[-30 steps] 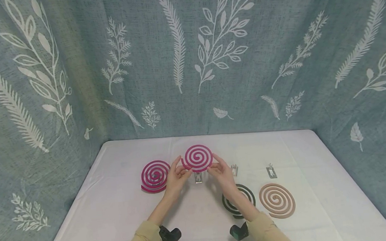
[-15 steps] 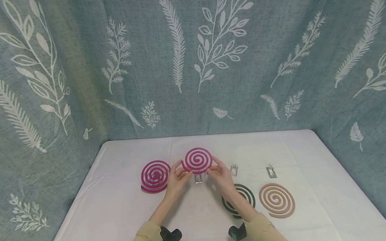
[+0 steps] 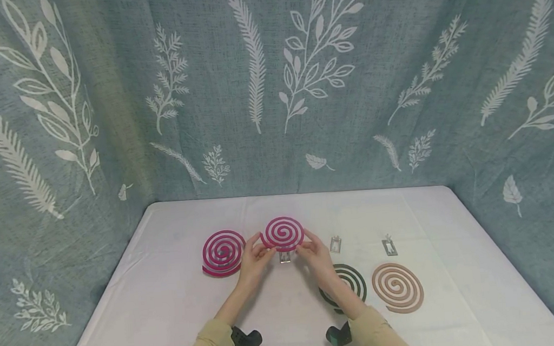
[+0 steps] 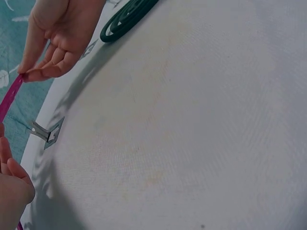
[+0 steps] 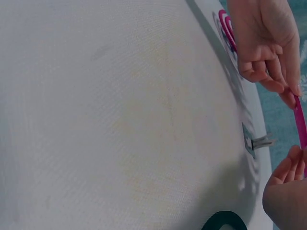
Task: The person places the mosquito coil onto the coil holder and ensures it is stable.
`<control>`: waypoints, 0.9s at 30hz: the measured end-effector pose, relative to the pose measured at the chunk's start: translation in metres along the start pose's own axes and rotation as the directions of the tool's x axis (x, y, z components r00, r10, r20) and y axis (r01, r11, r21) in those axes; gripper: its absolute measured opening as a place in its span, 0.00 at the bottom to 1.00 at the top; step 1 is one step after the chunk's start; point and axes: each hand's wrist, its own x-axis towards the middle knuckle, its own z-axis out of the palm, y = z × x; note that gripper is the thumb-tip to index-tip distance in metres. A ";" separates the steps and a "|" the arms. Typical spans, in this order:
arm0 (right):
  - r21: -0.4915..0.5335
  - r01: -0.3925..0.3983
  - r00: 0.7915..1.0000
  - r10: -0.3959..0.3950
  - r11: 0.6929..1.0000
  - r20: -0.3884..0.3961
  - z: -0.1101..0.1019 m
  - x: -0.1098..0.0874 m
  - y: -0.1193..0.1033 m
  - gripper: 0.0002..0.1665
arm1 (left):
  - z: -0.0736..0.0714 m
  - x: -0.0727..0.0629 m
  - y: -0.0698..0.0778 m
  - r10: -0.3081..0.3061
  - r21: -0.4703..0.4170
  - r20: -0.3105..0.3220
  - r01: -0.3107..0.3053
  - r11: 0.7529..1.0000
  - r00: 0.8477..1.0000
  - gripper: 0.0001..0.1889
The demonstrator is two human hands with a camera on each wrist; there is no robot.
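Note:
A pink mosquito coil (image 3: 284, 231) is held up between both hands above the table. My left hand (image 3: 253, 263) pinches its left edge between thumb and fingers, and my right hand (image 3: 316, 255) does the same at the right edge. Just beneath the coil stands a small metal coil stand (image 3: 285, 257), its upper part hidden by the coil in the head view. The left wrist view shows the prong of this metal stand (image 4: 52, 132) sticking up, apart from the pink coil (image 4: 10, 98), which appears edge-on there.
Left of my left hand, another pink coil (image 3: 223, 252) sits raised on the white table (image 3: 170, 311). A dark green coil (image 3: 359, 288) lies partly under my right forearm, beside a brown coil (image 3: 397, 288). Two more metal stands (image 3: 335, 244) are at the right; a patterned curtain (image 3: 276, 157) hangs behind.
Both hands have lowered the pink coil slightly toward the metal stand, and it now appears more tilted toward flat. The other coils and stands have not moved.

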 end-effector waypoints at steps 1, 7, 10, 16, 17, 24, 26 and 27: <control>-0.004 0.003 1.000 -0.003 1.000 0.000 0.000 0.000 0.001 0.35 | 0.000 0.000 0.000 0.000 -0.005 0.001 0.000 1.000 1.000 0.33; 0.000 0.012 1.000 -0.012 1.000 -0.002 0.002 -0.002 0.003 0.34 | -0.001 -0.001 -0.003 0.000 -0.010 0.001 0.000 1.000 1.000 0.32; 0.009 0.011 1.000 -0.011 1.000 -0.003 0.003 -0.002 0.003 0.34 | -0.002 -0.001 -0.005 -0.018 0.000 -0.011 0.018 1.000 1.000 0.32; 0.006 -0.004 1.000 0.004 1.000 0.010 0.004 -0.004 0.004 0.34 | -0.001 -0.002 -0.008 -0.038 0.033 -0.012 0.038 0.999 0.999 0.33; 0.006 -0.009 1.000 0.009 1.000 0.012 0.004 -0.004 0.005 0.34 | -0.001 -0.003 -0.009 -0.043 0.035 -0.012 0.043 0.998 0.999 0.33; -0.005 -0.027 1.000 0.027 1.000 0.014 0.003 -0.006 0.004 0.34 | -0.001 -0.004 -0.010 -0.040 0.068 -0.016 0.041 0.997 0.999 0.34; -0.006 -0.028 0.999 0.029 1.000 0.019 0.003 -0.009 -0.002 0.34 | 0.000 -0.004 -0.009 -0.043 0.062 -0.016 0.044 0.997 0.999 0.34; -0.007 -0.030 0.999 0.030 1.000 0.021 0.004 -0.011 -0.006 0.34 | 0.000 -0.004 -0.009 -0.044 0.058 -0.015 0.045 0.997 0.999 0.34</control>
